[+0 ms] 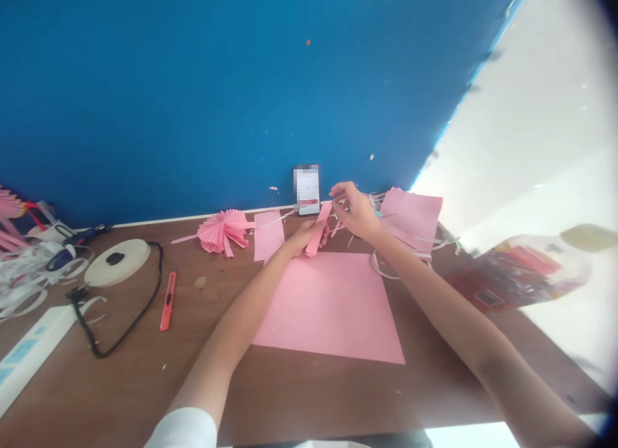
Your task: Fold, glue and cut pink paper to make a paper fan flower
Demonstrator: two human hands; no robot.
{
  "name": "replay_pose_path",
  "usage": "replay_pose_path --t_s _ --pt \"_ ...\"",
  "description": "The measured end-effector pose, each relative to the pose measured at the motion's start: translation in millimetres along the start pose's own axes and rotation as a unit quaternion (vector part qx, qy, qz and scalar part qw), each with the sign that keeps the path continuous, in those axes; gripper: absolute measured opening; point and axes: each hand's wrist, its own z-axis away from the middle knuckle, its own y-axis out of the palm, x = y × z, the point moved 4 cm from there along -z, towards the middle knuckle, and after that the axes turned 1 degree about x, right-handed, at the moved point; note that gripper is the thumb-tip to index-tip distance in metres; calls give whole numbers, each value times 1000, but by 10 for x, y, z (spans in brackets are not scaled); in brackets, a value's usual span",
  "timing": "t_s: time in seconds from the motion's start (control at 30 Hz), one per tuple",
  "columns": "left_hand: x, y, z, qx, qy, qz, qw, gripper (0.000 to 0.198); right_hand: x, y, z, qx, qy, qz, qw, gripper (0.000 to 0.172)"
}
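Note:
My left hand (303, 234) is closed round the lower part of a folded pink paper strip (319, 228), held upright above the far edge of a flat pink paper sheet (333, 306). Just right of it, my right hand (355, 211) pinches the strip's top end, with a thin white strip of tape or ribbon trailing from its fingers. Both hands are close together near the blue wall.
A pink pleated paper fan (223, 230) and a small pink rectangle (268, 235) lie to the left. An orange utility knife (168, 300), a white tape roll (116, 261), a black cord, a white power strip (29, 351), more pink sheets (411, 216) and a plastic packet (516, 274) surround the brown table (145, 383).

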Motion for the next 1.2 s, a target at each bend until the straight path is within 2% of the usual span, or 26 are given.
replay_pose_path --t_s 0.13,0.3,0.4,0.6,0.8,0.93,1.0,1.2 --pt "-3 -4 1 -10 -3 -7 1000 37 -91 -13 -3 20 22 116 993 18" --pt "-3 -4 -5 -14 -1 -2 1000 37 -264 62 78 196 99 176 960 14" --pt "-1 -8 -10 -16 3 -2 1000 37 -286 94 119 219 126 167 953 13" --pt "7 -5 -8 -8 1 6 1000 38 -229 194 132 228 103 87 964 13" --pt "28 -25 -27 -15 5 0 1000 38 -294 244 151 219 116 -9 969 14" --pt "27 -28 -29 -15 6 -5 1000 38 -358 299 166 202 153 -100 962 12" --pt "22 -26 -26 -14 4 -5 1000 39 -382 324 173 196 176 -145 954 10" --pt "35 -35 -34 -26 -4 12 1000 40 -389 355 220 249 245 -262 900 15"
